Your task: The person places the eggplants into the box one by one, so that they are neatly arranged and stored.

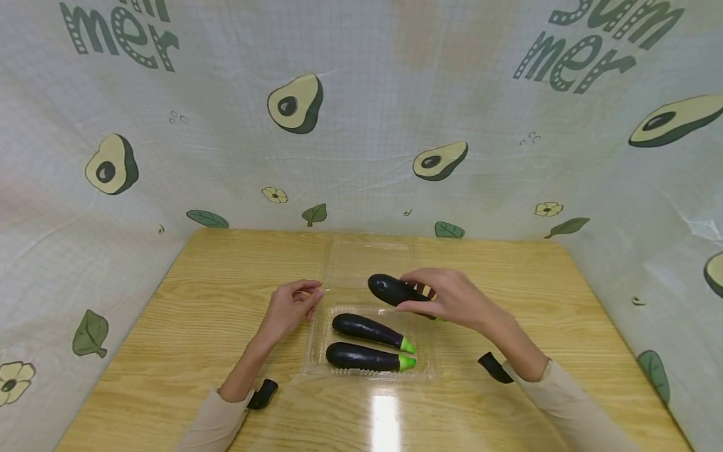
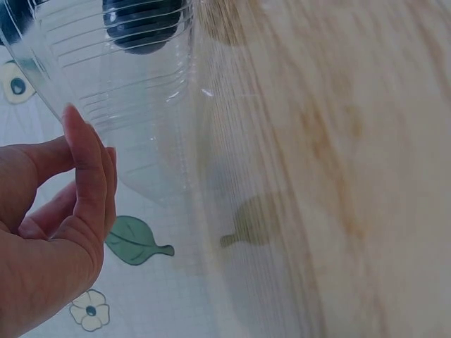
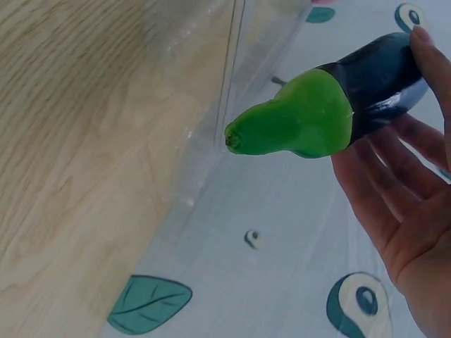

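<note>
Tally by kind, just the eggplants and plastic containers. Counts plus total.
Eggplants: 3 (two lying in the container, one held by the right hand)
Clear plastic container, lid open: 1
Total: 4

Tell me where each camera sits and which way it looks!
Head: on the head, looking forward and down at the table, clear box and eggplants; left hand, right hand and forearms show.
Left wrist: worn there, looking at part of the clear box; only the left hand shows.
Right wrist: worn there, looking at the held eggplant; only the right hand shows.
Head and right wrist both show the held eggplant.
</note>
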Available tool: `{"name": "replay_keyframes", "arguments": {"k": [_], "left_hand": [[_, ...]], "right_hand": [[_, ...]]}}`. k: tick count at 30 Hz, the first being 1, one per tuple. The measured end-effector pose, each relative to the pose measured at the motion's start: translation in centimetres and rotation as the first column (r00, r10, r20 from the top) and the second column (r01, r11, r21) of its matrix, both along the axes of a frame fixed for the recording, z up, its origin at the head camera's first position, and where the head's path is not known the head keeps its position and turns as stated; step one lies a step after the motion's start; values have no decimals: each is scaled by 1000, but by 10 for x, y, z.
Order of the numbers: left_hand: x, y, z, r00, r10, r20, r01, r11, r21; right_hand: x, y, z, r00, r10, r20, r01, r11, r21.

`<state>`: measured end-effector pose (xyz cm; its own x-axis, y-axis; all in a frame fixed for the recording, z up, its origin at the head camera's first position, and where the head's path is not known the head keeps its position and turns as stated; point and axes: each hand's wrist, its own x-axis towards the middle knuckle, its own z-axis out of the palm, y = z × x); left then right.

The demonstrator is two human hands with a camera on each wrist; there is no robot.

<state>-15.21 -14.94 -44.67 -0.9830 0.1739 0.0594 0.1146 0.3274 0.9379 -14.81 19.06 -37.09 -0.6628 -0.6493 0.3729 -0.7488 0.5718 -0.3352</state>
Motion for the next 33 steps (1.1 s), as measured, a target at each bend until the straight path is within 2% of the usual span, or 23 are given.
{"name": "replay_keyframes", "arguments": {"k": [7,21,33], "left_hand": [[-1,0,-3,1000,4,8,-4,1000,3],[1,0,0,1000,-4,-12,4,1000,8],[-1,-1,-1,1000,-7,-16,7,1000,3]], "right_hand": [[-4,-18,-2,1000,16,-7,-16,999,37],[-8,-44,-13,999,47,7,-47,990,130],[-8,-60,-23,999,31,23,-34,981,192]]}}
